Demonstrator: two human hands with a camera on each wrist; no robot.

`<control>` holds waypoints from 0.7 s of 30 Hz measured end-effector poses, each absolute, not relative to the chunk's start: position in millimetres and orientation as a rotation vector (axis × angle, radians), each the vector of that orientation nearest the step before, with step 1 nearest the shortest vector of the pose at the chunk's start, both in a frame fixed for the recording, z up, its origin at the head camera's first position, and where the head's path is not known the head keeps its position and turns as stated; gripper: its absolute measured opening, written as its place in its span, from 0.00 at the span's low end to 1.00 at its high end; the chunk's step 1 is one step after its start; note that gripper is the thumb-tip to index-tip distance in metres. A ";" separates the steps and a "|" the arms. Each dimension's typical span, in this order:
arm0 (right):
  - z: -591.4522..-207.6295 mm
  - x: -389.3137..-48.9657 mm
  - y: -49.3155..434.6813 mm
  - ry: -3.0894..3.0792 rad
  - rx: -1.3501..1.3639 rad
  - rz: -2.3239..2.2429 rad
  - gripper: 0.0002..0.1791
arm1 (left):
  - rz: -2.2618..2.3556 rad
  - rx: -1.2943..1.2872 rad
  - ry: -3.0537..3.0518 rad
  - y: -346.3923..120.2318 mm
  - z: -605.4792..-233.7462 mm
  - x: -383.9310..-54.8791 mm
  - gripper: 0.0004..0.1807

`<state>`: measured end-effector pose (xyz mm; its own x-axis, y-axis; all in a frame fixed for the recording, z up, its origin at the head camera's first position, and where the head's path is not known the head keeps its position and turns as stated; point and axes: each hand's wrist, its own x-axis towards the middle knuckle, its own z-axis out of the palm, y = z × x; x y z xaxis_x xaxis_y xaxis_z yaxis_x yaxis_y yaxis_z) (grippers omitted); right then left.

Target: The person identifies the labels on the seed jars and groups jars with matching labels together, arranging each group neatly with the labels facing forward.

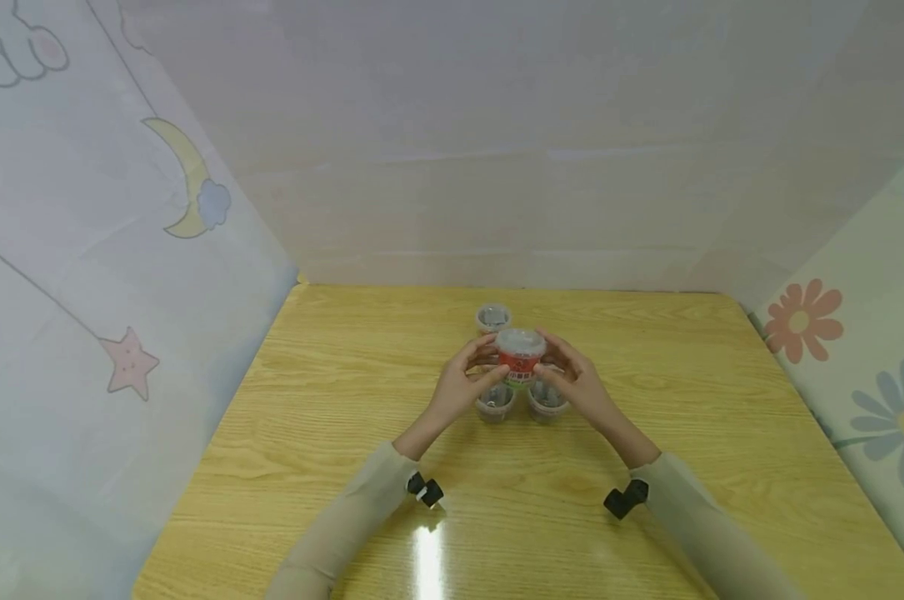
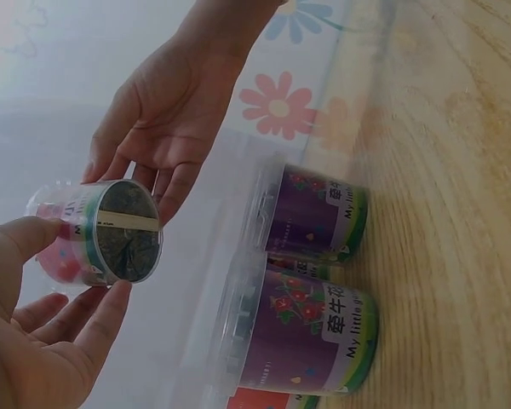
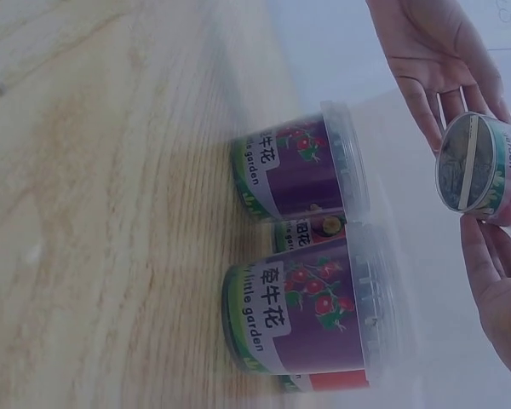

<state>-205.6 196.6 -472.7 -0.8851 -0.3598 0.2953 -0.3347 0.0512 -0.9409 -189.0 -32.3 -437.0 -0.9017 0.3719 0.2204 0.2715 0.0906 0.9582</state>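
Observation:
Raised above the table, a planting cup (image 1: 520, 358) with a red label and a clear lid is held between both hands. My left hand (image 1: 462, 383) grips its left side, thumb at the front and fingers around the far side. On the opposite side, my right hand (image 1: 575, 385) holds it the same way. From below, the left wrist view shows the cup's dark base (image 2: 128, 230) with a pale flat strip across it. Two purple cups (image 2: 311, 319) labelled "My little garden" stand upright on the table just under the held one.
A further lidded cup (image 1: 492, 317) stands farther back on the wooden table (image 1: 362, 358). Red and orange labels (image 3: 328, 381) peek out behind the purple cups. Printed cloth walls (image 1: 496, 208) enclose the table at the back and sides.

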 end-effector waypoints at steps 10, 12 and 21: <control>-467.0 -211.4 199.2 2.287 -0.822 -2.024 0.31 | 1.889 0.730 2.370 -29.5 -428.3 -194.8 0.25; -466.1 -212.0 200.0 2.294 -0.813 -2.025 0.31 | 1.884 0.731 2.366 -29.1 -427.6 -196.0 0.24; -467.0 -217.3 205.3 2.294 -0.797 -2.027 0.32 | 1.874 0.724 2.355 -25.3 -427.0 -202.1 0.24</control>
